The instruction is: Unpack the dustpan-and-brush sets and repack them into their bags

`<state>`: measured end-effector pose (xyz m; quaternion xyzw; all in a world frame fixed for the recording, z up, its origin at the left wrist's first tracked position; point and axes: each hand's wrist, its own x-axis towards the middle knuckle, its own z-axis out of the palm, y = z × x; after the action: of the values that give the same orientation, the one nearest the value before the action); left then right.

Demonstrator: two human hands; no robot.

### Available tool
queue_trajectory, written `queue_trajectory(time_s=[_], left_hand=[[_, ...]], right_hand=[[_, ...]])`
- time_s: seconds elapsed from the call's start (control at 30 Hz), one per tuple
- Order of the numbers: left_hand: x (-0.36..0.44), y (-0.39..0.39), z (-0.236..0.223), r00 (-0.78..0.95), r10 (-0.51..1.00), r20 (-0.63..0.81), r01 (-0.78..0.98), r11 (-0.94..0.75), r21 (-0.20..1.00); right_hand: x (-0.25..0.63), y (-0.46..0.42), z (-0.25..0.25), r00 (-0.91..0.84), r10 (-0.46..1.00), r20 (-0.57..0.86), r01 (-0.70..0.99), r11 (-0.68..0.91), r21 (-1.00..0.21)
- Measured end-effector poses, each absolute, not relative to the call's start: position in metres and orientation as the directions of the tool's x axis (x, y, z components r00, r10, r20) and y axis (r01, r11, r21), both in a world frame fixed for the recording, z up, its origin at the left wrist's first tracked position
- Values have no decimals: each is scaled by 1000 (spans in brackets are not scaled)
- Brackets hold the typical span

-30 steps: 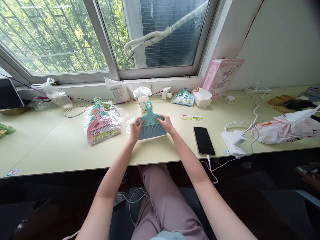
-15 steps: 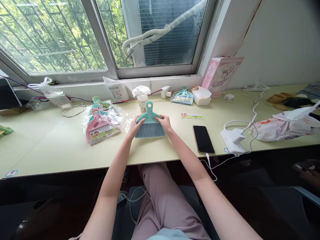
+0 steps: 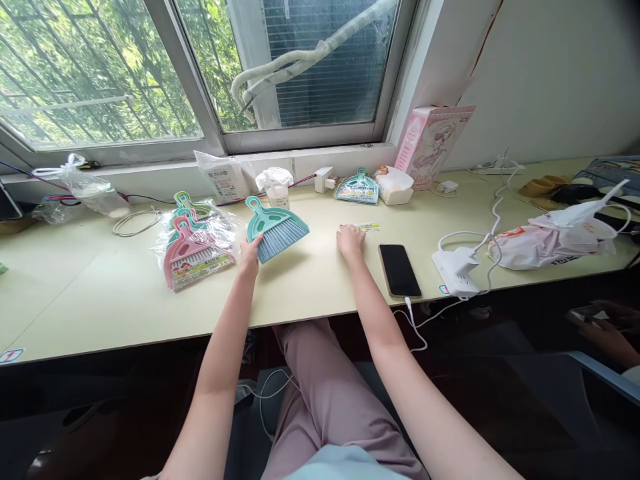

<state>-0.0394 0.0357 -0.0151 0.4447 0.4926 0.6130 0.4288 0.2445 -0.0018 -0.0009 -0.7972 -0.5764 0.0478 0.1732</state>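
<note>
My left hand (image 3: pixel 251 252) grips a mint-green dustpan with its small brush (image 3: pixel 280 230) by one side edge. The set is tilted above the desk, with its grey-blue bristles facing down to the right and its looped handle up to the left. On the desk to the right, my right hand (image 3: pixel 351 241) is closed with curled fingers at the left end of a narrow printed paper label (image 3: pixel 369 227), hiding part of it. Left of my left hand lie several packed dustpan sets in clear plastic, a pink one (image 3: pixel 193 250) in front.
A phone (image 3: pixel 400 270) on a charging cable lies right of my right hand, near a white power strip (image 3: pixel 456 270). Behind stand a lidded cup (image 3: pixel 277 187), another packed dustpan set (image 3: pixel 358 188), a tissue pack (image 3: pixel 395 185) and a pink box (image 3: pixel 433 147). A white plastic bag (image 3: pixel 545 240) sits far right.
My right hand has let go of the dustpan set and moved right to the paper label, which has shifted slightly left. My left hand has carried the set left and tilted it.
</note>
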Motion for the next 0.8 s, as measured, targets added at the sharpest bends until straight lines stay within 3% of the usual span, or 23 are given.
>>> queue_trajectory(time_s=[0.17, 0.37, 0.8], left_hand=[[-38, 32, -12, -271, 957, 103, -112, -138, 984], [-40, 35, -15, -297, 951, 88, -61, -111, 992], [-41, 35, -18, -327, 941, 82, -22, -94, 995]], right_hand=[[229, -1, 4, 315, 914, 257, 899, -200, -389], [264, 3, -7, 338, 941, 20, 835, -290, -468], [260, 10, -10, 173, 985, 3, 875, -152, -460]])
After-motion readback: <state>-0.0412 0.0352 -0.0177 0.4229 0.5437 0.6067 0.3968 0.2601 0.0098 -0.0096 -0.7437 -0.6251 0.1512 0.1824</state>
